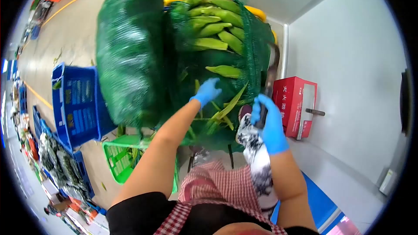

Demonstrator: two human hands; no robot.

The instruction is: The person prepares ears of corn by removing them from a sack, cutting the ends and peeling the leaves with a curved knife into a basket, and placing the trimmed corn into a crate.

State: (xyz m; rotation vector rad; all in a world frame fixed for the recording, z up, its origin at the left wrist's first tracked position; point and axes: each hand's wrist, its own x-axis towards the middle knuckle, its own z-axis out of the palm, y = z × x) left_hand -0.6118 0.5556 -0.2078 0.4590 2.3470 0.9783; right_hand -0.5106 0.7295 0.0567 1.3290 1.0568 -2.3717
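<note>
My left hand (208,92), in a blue glove, is over the green net bag (177,67) with its fingers partly spread and nothing visible in them. Just above it a lone ear of corn in its husk (224,71) lies on the netting. Several more husked ears (215,28) are bunched in the opened bag at the top. Loose husk leaves (228,109) lie between my hands. In my blue-gloved right hand (271,124) is a sickle (272,67); my fingers wrap its dark handle, and its curved blade points away from me along the bag's right side.
A full green net sack (130,52) wrapped in film stands left of the opened bag. Beyond it is a blue crate (78,104), with a green basket (117,159) nearer me. To the right, a red carton (296,106) sits against the grey wall (348,56).
</note>
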